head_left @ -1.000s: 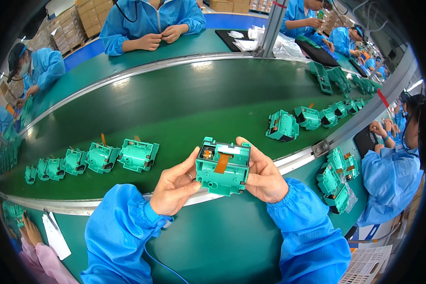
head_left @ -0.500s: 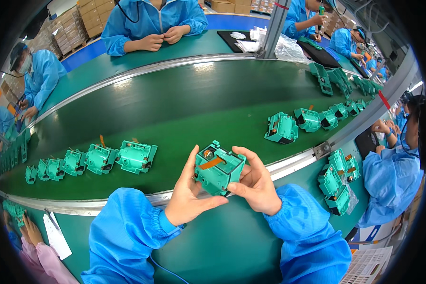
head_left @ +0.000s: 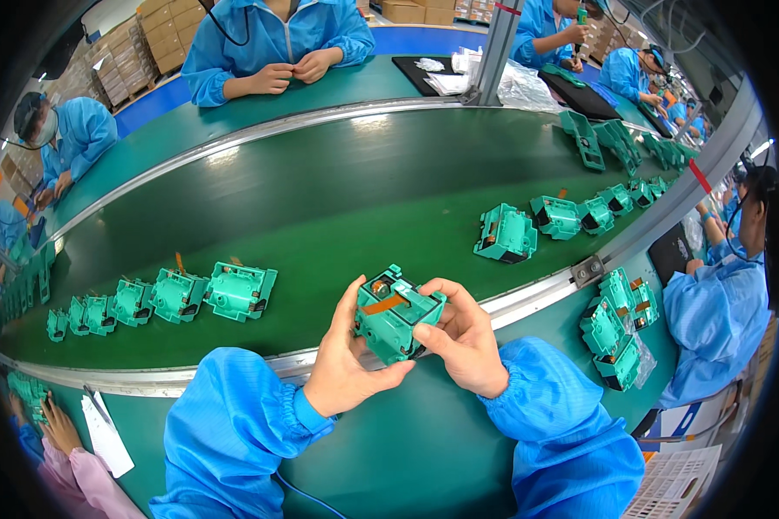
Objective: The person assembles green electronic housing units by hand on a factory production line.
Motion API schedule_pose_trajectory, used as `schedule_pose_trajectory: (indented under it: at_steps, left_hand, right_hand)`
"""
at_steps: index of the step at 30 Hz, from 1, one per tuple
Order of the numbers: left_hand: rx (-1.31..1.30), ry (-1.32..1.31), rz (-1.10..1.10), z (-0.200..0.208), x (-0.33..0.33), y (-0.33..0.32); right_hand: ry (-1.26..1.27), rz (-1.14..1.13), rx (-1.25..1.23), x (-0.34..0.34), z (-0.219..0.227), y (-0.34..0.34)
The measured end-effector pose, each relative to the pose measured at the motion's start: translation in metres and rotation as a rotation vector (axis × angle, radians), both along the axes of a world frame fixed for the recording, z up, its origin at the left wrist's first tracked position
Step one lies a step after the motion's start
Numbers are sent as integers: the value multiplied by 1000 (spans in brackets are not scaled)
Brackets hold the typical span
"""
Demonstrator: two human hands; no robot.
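1. hands: both hold one green plastic housing (head_left: 398,313) above the near steel rail (head_left: 234,368) of the conveyor belt (head_left: 320,216).
2. left hand (head_left: 348,363): palm turned inward, thumb lying under the housing's lower corner, fingers raised along its left face. grip closed on the housing.
3. right hand (head_left: 463,337): fingers curled over the right face, thumb pressed to the front side. grip closed on the housing.
4. forearms: both in blue sleeves, entering from the lower edge and converging at the housing.
5. housing attitude: tilted, one corner toward the camera, an orange flat strip (head_left: 383,304) across its top.
6. belt: a row of similar green housings (head_left: 173,294) lies to the left; further units (head_left: 554,221) lie to the right.
7. counter (head_left: 407,450): green, with stacked green parts (head_left: 619,333) at the right.
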State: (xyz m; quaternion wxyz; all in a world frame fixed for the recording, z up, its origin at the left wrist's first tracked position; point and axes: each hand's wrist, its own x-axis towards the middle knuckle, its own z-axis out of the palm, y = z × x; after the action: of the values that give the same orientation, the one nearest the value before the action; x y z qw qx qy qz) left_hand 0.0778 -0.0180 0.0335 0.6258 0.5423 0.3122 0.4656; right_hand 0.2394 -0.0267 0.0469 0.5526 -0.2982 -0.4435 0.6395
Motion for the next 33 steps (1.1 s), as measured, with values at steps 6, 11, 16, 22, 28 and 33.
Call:
schedule_pose_trajectory:
  at_steps: [6,11,16,22,28,33]
  left_hand:
    - [-429,-455,-143,-1,-21,15]
    - [-812,-847,-336,8,-37,11]
    - [-827,-879,-416,3,-42,16]
    - [-186,-458,-26,28,-41,24]
    - [394,889,474,25,-52,41]
    - [624,1112,563,19,-54,39]
  right_hand:
    - [-227,-252,321,-3,0,0]
    - [-287,-356,397,-2,-3,-4]
    - [-335,-444,334,0,-2,2]
    - [-877,-1021,583,59,6,47]
    - [-990,-893,246,106,-28,73]
    - [-1053,-731,175,95,-19,61]
